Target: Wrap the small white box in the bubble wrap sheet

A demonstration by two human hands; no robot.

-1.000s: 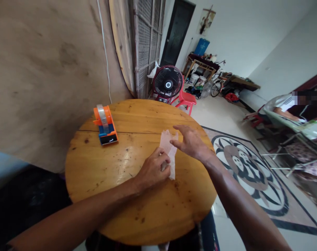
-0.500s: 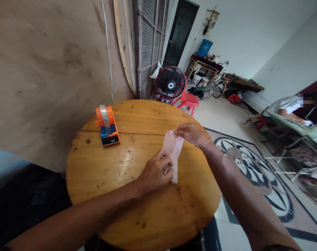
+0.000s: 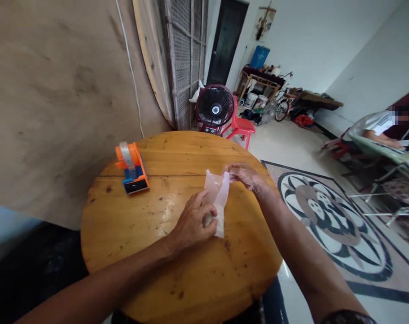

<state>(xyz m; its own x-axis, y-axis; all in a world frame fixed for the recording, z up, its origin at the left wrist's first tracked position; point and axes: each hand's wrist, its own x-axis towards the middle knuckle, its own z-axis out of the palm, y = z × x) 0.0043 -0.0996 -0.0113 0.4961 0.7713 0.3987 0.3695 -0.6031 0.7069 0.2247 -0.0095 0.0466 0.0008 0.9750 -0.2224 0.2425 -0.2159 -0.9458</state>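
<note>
A pale pink, translucent piece of bubble wrap [image 3: 220, 204] stands on the round wooden table in front of me, with one flap folded over at its upper right. My right hand [image 3: 243, 174] pinches that upper right corner between thumb and fingertips. Lower down, my left hand [image 3: 199, 218] is curled around the near left part of the wrap, thumb and fingers bent into a loop. What lies under its fingers is partly hidden. An orange and blue tape dispenser [image 3: 132, 168] with a roll of clear tape sits at the table's far left, apart from both hands.
The round wooden table [image 3: 140, 252] fills the lower middle. Beyond it stand a dark red fan [image 3: 215, 105] and a red plastic chair [image 3: 242, 125]. A large wooden board [image 3: 62, 90] leans on the left. Another person [image 3: 381, 132] sits at a table on the right.
My right hand has drawn the corner flap of the bubble wrap slightly toward the right, and the left hand's fingers have loosened and straightened a little. The view has shifted slightly.
</note>
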